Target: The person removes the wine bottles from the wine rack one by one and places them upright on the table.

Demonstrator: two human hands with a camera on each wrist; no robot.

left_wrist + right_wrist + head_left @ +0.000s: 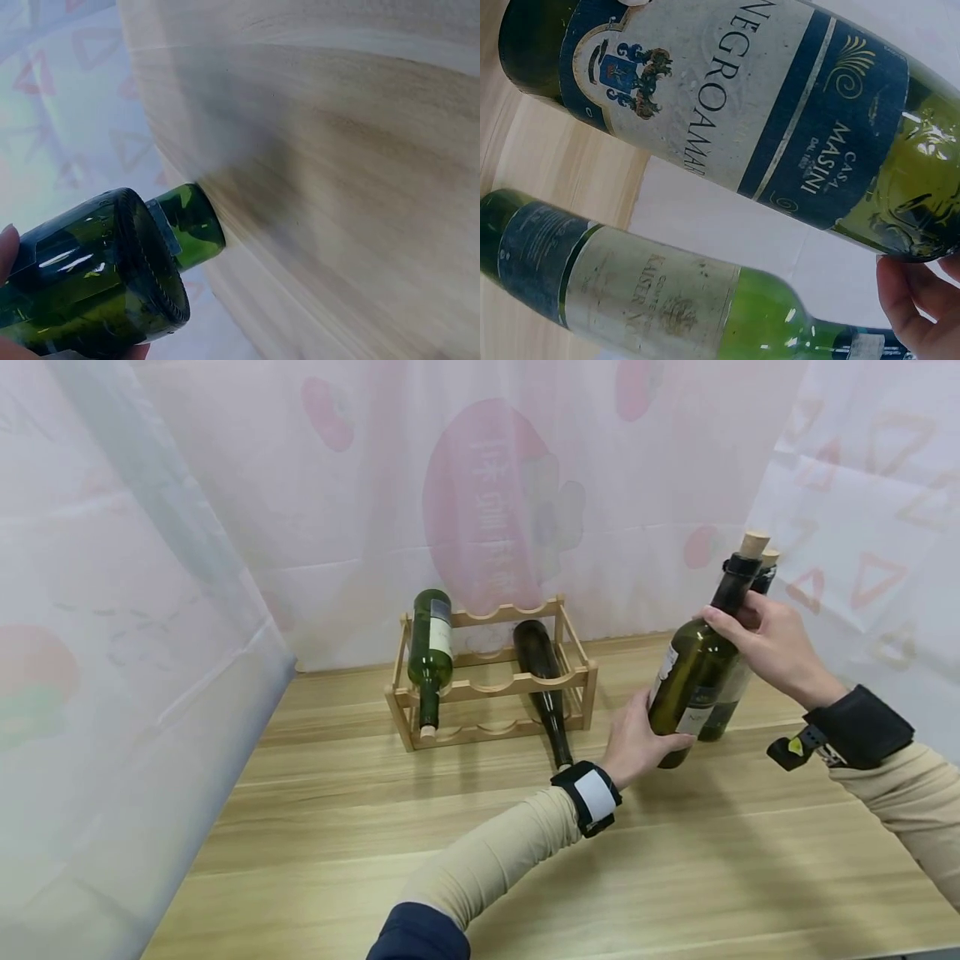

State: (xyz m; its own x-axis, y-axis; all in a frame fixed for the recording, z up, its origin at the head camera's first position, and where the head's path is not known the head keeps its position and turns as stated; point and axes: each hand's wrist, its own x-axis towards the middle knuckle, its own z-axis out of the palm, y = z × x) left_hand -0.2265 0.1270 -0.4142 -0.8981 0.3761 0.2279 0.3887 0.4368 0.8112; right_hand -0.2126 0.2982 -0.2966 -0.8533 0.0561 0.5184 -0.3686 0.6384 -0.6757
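Both hands hold a green wine bottle [693, 660] with a cork in its mouth, tilted above the table at the right. My left hand [639, 742] grips it low on the body, and my right hand [783, 643] holds it around the neck and shoulder. In the right wrist view the bottle's cream and blue label [705, 97] faces the camera. The left wrist view shows its base [154, 262] off the wood. Just behind it stands a second corked green bottle [723, 710], partly hidden.
A wooden wine rack [491, 689] stands near the back. One green bottle [431, 652] lies on its upper left, neck forward; a dark bottle [536, 647] lies lower at its right. Printed curtains [360, 527] surround the wooden table [315, 827].
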